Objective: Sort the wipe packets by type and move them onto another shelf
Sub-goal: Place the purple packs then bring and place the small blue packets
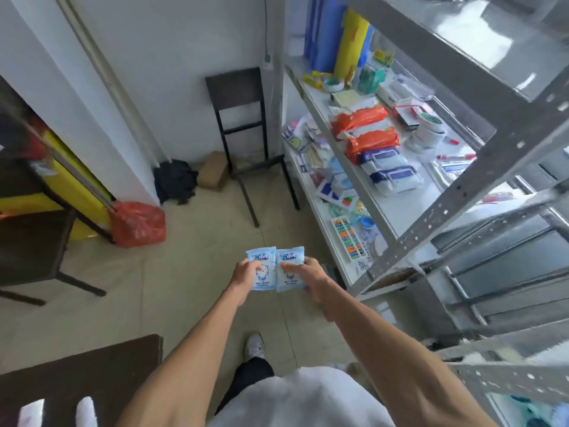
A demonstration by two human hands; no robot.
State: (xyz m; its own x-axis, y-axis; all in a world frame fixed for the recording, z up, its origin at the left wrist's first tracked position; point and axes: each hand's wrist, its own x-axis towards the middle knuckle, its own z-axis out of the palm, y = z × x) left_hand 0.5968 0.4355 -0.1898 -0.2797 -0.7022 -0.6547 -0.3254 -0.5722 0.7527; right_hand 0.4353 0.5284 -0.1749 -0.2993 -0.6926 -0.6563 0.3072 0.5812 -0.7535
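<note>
Each hand, left hand and right hand, grips one of two pale-blue wipe packets.

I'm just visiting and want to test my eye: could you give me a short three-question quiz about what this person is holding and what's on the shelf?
1. True or false: each hand holds one light blue packet.
2. Which wipe packs lie on the shelf? A) orange and white-and-navy B) green and black C) none
3. Do the two held packets look the same type?

Key
1. True: the left hand grips one light blue packet, the right hand the other light blue packet.
2. A: orange packs and white-and-navy packs.
3. Yes, matching print.
</note>
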